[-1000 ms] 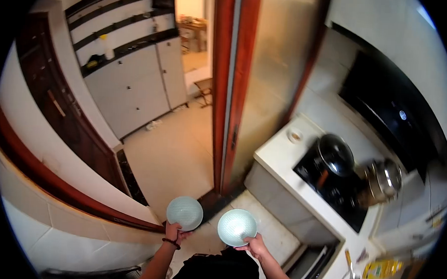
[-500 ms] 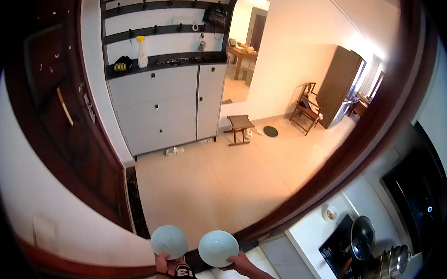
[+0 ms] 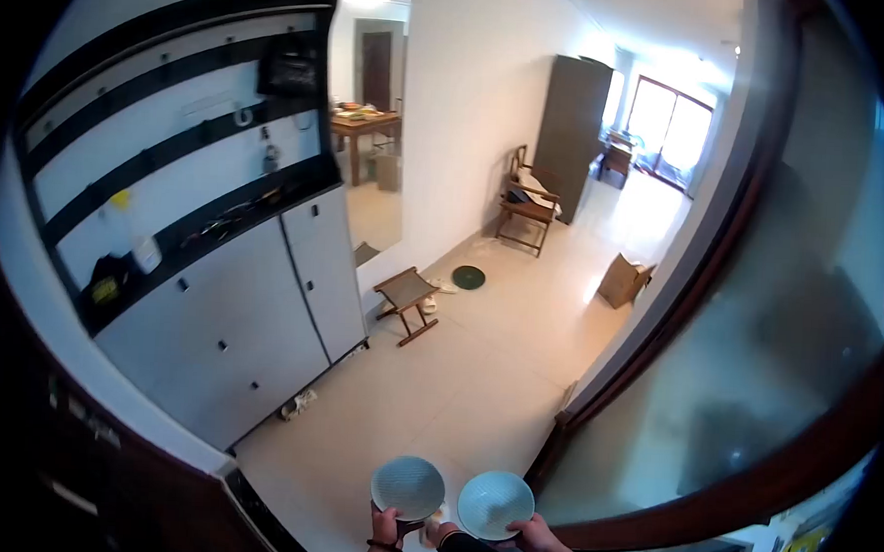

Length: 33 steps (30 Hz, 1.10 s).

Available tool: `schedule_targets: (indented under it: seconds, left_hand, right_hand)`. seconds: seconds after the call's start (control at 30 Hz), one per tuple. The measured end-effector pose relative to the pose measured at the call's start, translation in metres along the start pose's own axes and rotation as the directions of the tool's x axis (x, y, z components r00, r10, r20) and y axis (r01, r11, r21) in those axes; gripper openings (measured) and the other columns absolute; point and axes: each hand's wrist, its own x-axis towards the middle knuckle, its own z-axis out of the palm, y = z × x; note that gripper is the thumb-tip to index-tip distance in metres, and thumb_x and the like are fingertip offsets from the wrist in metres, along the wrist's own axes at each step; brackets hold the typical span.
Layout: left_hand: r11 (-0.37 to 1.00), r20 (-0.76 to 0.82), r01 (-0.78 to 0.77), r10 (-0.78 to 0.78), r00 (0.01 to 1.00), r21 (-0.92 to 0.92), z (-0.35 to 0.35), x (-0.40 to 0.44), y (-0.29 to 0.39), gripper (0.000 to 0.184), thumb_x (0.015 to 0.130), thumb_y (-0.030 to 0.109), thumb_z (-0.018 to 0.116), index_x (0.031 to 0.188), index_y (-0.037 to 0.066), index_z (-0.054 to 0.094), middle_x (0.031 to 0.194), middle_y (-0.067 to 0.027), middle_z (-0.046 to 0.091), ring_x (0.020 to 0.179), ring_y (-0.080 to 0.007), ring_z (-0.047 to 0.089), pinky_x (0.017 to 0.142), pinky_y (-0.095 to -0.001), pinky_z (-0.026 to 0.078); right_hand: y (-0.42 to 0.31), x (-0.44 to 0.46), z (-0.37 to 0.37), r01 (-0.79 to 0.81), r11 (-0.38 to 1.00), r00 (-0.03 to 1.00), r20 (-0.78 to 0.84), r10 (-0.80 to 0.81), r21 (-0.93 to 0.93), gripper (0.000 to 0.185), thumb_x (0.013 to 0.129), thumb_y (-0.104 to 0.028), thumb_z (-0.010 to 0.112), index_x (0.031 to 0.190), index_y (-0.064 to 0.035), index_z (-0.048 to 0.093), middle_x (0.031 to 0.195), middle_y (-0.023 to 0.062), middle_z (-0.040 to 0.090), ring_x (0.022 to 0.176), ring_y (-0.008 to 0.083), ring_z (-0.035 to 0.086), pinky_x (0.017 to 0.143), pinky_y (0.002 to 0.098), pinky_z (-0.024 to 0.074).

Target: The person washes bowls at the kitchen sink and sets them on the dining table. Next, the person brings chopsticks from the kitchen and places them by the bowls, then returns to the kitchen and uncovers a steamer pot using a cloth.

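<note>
At the bottom of the head view I hold two pale blue, textured bowls, one in each hand. My left hand (image 3: 388,525), a dark band at its wrist, grips the near rim of the left bowl (image 3: 408,487). My right hand (image 3: 535,537) is closed on the lower right edge of the right bowl (image 3: 496,504). A narrow gap separates the bowls, and their inner sides face up. The fingers beneath both bowls are hidden.
A doorway with a dark frame and a frosted glass panel (image 3: 713,387) stands at right. Ahead are a folding stool (image 3: 407,292), a wooden chair (image 3: 530,211), a dark round mat (image 3: 469,277) and a cardboard box (image 3: 623,281). A grey shoe cabinet (image 3: 233,316) lines the left wall.
My view has turned right and moved forward through the doorway. The stove has left the view, and the far room with its bright window shows more. Both bowls remain in my hands.
</note>
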Motion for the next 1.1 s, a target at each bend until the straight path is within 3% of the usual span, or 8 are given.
schedule_targets:
  seconds: [0.37, 0.57, 0.63, 0.7, 0.83, 0.87, 0.97, 1.1]
  left_hand:
    - [0.953, 0.135, 0.08, -0.124, 0.983, 0.294, 0.219, 0.274, 0.144, 0.069, 0.072, -0.003, 0.046, 0.138, 0.013, 0.034, 0.122, -0.0211, 0.053, 0.093, -0.0444, 0.065, 0.059, -0.0568, 0.062]
    - [0.962, 0.162, 0.168, -0.205, 0.965, 0.217, 0.337, 0.411, 0.182, 0.071, 0.072, 0.002, 0.047, 0.14, 0.012, 0.031, 0.124, -0.0215, 0.052, 0.092, -0.0461, 0.065, 0.059, -0.0536, 0.064]
    - [0.941, 0.175, 0.222, -0.271, 0.947, 0.254, 0.353, 0.488, 0.171, 0.073, 0.072, 0.002, 0.047, 0.142, 0.015, 0.029, 0.126, -0.0217, 0.051, 0.095, -0.0466, 0.064, 0.059, -0.0549, 0.064]
    - [0.885, 0.189, 0.296, -0.379, 0.906, 0.358, 0.399, 0.548, 0.159, 0.055, 0.095, 0.024, 0.046, 0.146, 0.008, 0.033, 0.132, -0.0189, 0.055, 0.108, -0.0417, 0.062, 0.076, -0.0507, 0.06]
    - [0.827, 0.213, 0.257, -0.405, 0.889, 0.5, 0.531, 0.65, 0.129, 0.055, 0.095, 0.018, 0.043, 0.147, 0.008, 0.03, 0.13, -0.0192, 0.056, 0.103, -0.0408, 0.064, 0.073, -0.0506, 0.061]
    - [0.819, 0.224, 0.339, -0.478, 0.849, 0.464, 0.563, 0.675, 0.115, 0.043, 0.098, 0.02, 0.048, 0.138, 0.004, 0.045, 0.118, -0.0156, 0.063, 0.098, -0.0315, 0.066, 0.073, -0.0435, 0.06]
    - [0.786, 0.361, 0.324, -0.552, 0.752, 0.527, 0.68, 0.74, 0.077, 0.075, 0.072, 0.002, 0.047, 0.143, 0.019, 0.027, 0.127, -0.0221, 0.051, 0.095, -0.0464, 0.065, 0.058, -0.0562, 0.063]
    - [0.666, 0.407, 0.35, -0.706, 0.58, 0.658, 0.824, 0.803, 0.011, 0.071, 0.075, 0.001, 0.045, 0.142, 0.016, 0.027, 0.127, -0.0219, 0.051, 0.097, -0.0435, 0.065, 0.06, -0.0557, 0.063]
  right_hand:
    - [-0.221, 0.227, 0.074, 0.128, 0.956, 0.987, -0.128, -0.097, 0.262, 0.04, 0.086, 0.005, 0.052, 0.125, 0.0115, 0.045, 0.112, 0.0286, 0.06, 0.092, 0.0433, 0.068, 0.078, 0.0501, 0.0621]
    - [-0.363, 0.316, 0.072, 0.219, 0.938, 0.969, -0.173, -0.176, 0.27, 0.038, 0.087, 0.003, 0.05, 0.124, 0.0138, 0.046, 0.108, 0.0263, 0.062, 0.085, 0.0406, 0.07, 0.071, 0.0448, 0.0635]
    - [-0.397, 0.351, 0.058, 0.247, 0.928, 0.956, -0.227, -0.186, 0.281, 0.039, 0.087, 0.003, 0.05, 0.124, 0.014, 0.046, 0.107, 0.0265, 0.062, 0.085, 0.0406, 0.07, 0.071, 0.0442, 0.0636]
    - [-0.441, 0.386, 0.035, 0.297, 0.916, 0.936, -0.273, -0.223, 0.269, 0.039, 0.086, 0.003, 0.05, 0.124, 0.0142, 0.047, 0.107, 0.0267, 0.062, 0.085, 0.0405, 0.07, 0.071, 0.0435, 0.0637]
    - [-0.521, 0.439, 0.0, 0.317, 0.9, 0.901, -0.39, -0.188, 0.298, 0.041, 0.084, 0.004, 0.052, 0.124, 0.0082, 0.051, 0.107, 0.0242, 0.063, 0.086, 0.0379, 0.07, 0.069, 0.0415, 0.0627]
    - [-0.544, 0.444, -0.006, 0.363, 0.881, 0.859, -0.476, -0.19, 0.303, 0.041, 0.084, 0.004, 0.053, 0.125, 0.0077, 0.051, 0.106, 0.0241, 0.064, 0.086, 0.0384, 0.07, 0.068, 0.0427, 0.0628]
    - [-0.6, 0.465, -0.044, 0.448, 0.817, 0.794, -0.582, -0.177, 0.364, 0.042, 0.083, 0.005, 0.054, 0.125, 0.0074, 0.052, 0.106, 0.0241, 0.064, 0.085, 0.0406, 0.07, 0.067, 0.0466, 0.063]
    - [-0.672, 0.483, -0.08, 0.585, 0.723, 0.671, -0.721, -0.175, 0.369, 0.041, 0.083, 0.006, 0.052, 0.123, 0.01, 0.05, 0.107, 0.0253, 0.064, 0.083, 0.042, 0.069, 0.066, 0.0478, 0.0635]
